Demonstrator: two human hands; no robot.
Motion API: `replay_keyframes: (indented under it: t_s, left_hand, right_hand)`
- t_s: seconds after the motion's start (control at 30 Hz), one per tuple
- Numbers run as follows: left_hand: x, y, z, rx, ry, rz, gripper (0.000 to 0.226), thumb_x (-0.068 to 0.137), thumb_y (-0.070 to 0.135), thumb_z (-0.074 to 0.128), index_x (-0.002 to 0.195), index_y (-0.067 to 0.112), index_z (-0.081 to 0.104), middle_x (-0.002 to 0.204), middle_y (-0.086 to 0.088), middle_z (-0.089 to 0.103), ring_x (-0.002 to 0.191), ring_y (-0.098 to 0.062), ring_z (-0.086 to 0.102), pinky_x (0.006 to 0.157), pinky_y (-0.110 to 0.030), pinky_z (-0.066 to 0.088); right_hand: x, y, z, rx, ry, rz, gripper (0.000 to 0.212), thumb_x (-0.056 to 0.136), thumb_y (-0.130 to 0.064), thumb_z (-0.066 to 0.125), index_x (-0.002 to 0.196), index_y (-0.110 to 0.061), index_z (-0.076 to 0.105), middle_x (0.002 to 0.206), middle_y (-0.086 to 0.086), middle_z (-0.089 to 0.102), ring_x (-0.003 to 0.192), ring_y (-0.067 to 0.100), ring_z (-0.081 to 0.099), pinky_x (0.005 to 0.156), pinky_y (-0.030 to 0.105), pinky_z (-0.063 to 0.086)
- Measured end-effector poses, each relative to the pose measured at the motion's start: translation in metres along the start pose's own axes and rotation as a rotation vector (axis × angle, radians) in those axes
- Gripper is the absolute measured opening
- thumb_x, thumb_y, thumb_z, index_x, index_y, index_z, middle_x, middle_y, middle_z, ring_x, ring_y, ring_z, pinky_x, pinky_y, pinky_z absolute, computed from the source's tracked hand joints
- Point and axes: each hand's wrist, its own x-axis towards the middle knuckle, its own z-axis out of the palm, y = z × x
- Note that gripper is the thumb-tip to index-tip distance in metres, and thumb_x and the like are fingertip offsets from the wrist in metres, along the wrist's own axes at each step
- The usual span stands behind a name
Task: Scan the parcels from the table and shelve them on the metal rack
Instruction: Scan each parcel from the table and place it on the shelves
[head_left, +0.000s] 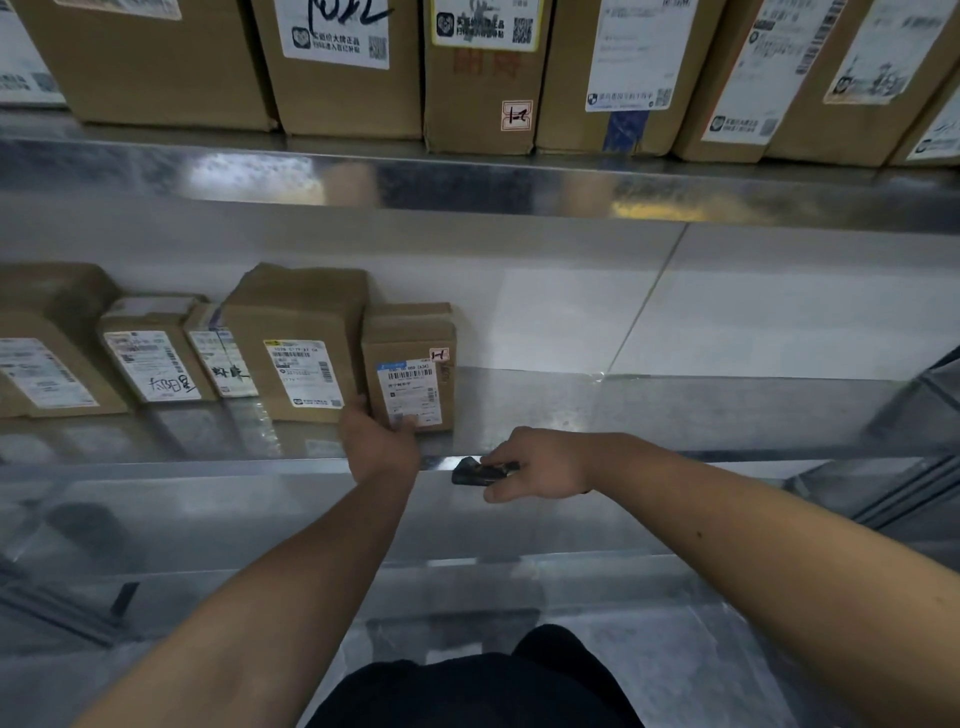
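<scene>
Our left hand (382, 441) presses the small cardboard parcel (410, 371) standing on the metal rack's shelf (649, 410); its fingers are mostly hidden, so we cannot tell their grip. Our right hand (540, 462) curls around a dark scanner (475, 472) (largely covered).

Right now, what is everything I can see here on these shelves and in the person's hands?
Upper-shelf boxes: at least six, brown cardboard with white labels, standing in a row on the top shelf.
Lower-shelf boxes: five, brown cardboard with white labels, side by side on the left of the lower shelf.
Small box: one of those five, brown with a blue-topped label, rightmost in the lower row.
Metal rack: one, shiny silver, two shelves in view; lower shelf bare to the right of the small box.
Scanner: one, black, at the lower shelf's front edge.
Left hand: touching the small box's lower front.
Right hand: holding the scanner.
</scene>
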Motion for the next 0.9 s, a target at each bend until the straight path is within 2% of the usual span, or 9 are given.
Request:
replay_keyframes:
  t_s: [0.1,0.33,0.4,0.5,0.57,0.67,0.8,0.9]
  left_hand:
    - [0.002,0.007,0.002,-0.032,0.039,-0.033,0.052,0.087,0.007,0.082,0.129,0.014,0.052,0.129,-0.008,0.065,0.119,-0.031,0.065,0.101,-0.041,0.053]
    - [0.004,0.013,0.005,-0.050,0.051,-0.111,0.056,0.087,0.010,0.083,0.132,0.012,0.048,0.130,-0.011,0.063,0.119,-0.033,0.064,0.103,-0.042,0.052]
    - [0.004,0.014,0.005,-0.050,0.057,-0.123,0.053,0.087,0.013,0.084,0.127,0.013,0.049,0.125,-0.011,0.065,0.116,-0.033,0.066,0.099,-0.043,0.054]
    - [-0.007,0.014,0.003,-0.003,0.045,-0.134,0.036,0.090,0.020,0.080,0.114,0.015,0.054,0.112,-0.007,0.067,0.104,-0.032,0.067,0.086,-0.040,0.056]
    - [-0.020,0.014,0.002,0.045,-0.014,-0.134,0.023,0.093,0.025,0.074,0.108,0.016,0.060,0.107,-0.005,0.066,0.097,-0.030,0.066,0.082,-0.038,0.055]
    - [-0.037,0.019,0.000,0.123,-0.138,-0.004,0.014,0.093,0.027,0.072,0.101,0.017,0.066,0.108,-0.004,0.068,0.100,-0.026,0.065,0.090,-0.040,0.056]
    - [-0.056,0.020,0.002,0.277,-0.387,0.129,0.010,0.093,0.026,0.071,0.094,0.018,0.065,0.102,-0.004,0.065,0.096,-0.026,0.062,0.080,-0.033,0.046]
    - [-0.069,0.027,0.011,0.349,-0.567,0.261,0.014,0.090,0.025,0.074,0.102,0.019,0.069,0.106,-0.003,0.068,0.102,-0.026,0.064,0.082,-0.031,0.045]
  right_hand:
    - [0.001,0.001,-0.005,0.015,0.004,0.005,0.027,0.092,-0.058,0.068,0.067,-0.057,0.060,0.076,-0.011,0.056,0.073,0.012,0.056,0.073,0.033,0.043]
    - [-0.004,0.005,-0.010,0.003,-0.026,0.029,0.021,0.096,-0.058,0.067,0.079,-0.053,0.057,0.084,-0.009,0.058,0.078,0.014,0.057,0.076,0.034,0.046]
    - [-0.009,0.007,-0.013,0.079,-0.024,0.063,0.012,0.096,-0.057,0.068,0.089,-0.048,0.065,0.082,-0.006,0.058,0.071,0.016,0.055,0.069,0.032,0.046]
    - [-0.019,0.011,-0.016,0.121,-0.018,0.096,0.025,0.096,-0.056,0.070,0.103,-0.032,0.072,0.080,-0.004,0.058,0.066,0.016,0.054,0.065,0.033,0.045]
    - [-0.028,0.010,-0.016,0.103,0.000,0.111,0.033,0.096,-0.057,0.069,0.103,-0.025,0.073,0.082,-0.004,0.059,0.070,0.016,0.055,0.070,0.033,0.045]
    - [-0.044,0.000,-0.018,0.102,0.032,0.156,0.034,0.097,-0.058,0.068,0.103,-0.025,0.071,0.088,-0.006,0.060,0.080,0.017,0.059,0.076,0.035,0.047]
    - [-0.070,-0.013,-0.009,0.080,0.066,0.217,0.043,0.096,-0.059,0.066,0.125,-0.029,0.072,0.101,-0.006,0.060,0.098,0.024,0.064,0.092,0.038,0.054]
    - [-0.098,-0.010,0.003,0.076,0.090,0.261,0.022,0.096,-0.060,0.065,0.104,-0.039,0.065,0.092,-0.009,0.059,0.085,0.019,0.063,0.075,0.033,0.050]
